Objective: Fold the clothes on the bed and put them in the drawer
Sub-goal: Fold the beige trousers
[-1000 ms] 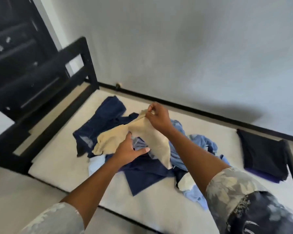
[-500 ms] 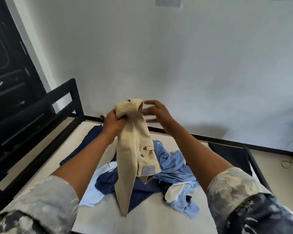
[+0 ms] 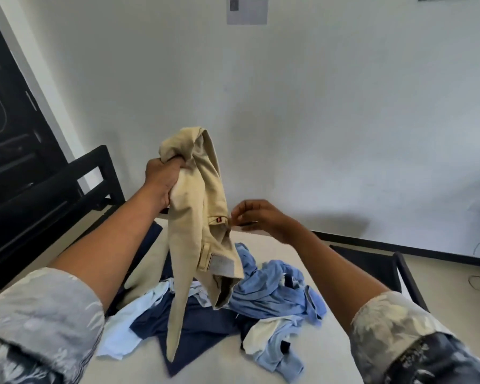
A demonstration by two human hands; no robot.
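A pair of beige trousers [image 3: 194,234] hangs in the air above the bed [image 3: 222,364], bunched at the top. My left hand [image 3: 162,180] grips that bunched top in a fist. My right hand [image 3: 257,218] is lower and to the right, pinching the trousers' edge beside a small red tag. Under them lies a loose pile of clothes: a light blue garment [image 3: 269,292], a navy garment [image 3: 203,333] and a pale blue one [image 3: 122,328].
A black bed frame [image 3: 94,176] rises at the left, with a dark door [image 3: 3,128] behind it. A dark folded garment [image 3: 372,264] lies at the bed's right end. A white wall stands behind, and a paper sheet [image 3: 247,9] hangs on it.
The trousers went from lying on the pile to hanging in the air. My left hand took the bunched top and raised it. My right hand dropped to the edge by the red tag.
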